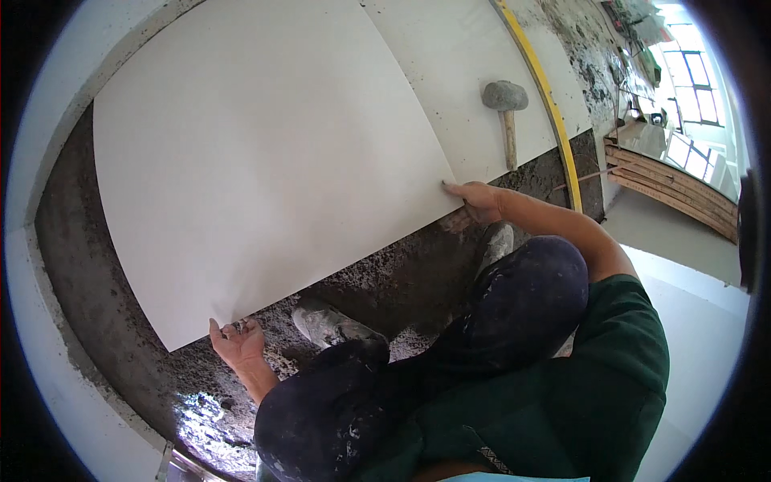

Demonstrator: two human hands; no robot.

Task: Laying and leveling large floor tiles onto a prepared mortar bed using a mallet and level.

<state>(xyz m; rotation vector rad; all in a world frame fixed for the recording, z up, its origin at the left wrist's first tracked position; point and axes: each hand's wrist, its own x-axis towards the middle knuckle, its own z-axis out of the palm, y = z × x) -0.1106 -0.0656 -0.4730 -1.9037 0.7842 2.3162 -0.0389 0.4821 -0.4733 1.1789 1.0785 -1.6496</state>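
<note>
A large white tile (273,161) lies in front of me over dark wet mortar. My right hand (480,199) grips its near right corner, thumb on top and the other fingers below the edge. Along the near edge, toward the left, my left hand (238,341) holds the tile with curled fingers; their tips are partly hidden at the edge. A second white tile (458,56) lies against the right side of the first. On it rests a mallet (505,96) with a grey head and a wooden handle pointing toward me.
A long yellow level (546,92) crosses the second tile at the right. Dark mortar (80,233) runs along the left and beneath my knees and shoes (329,321). A pale wall (48,161) bounds the left side. Stacked tiles with wooden boards (675,181) stand far right.
</note>
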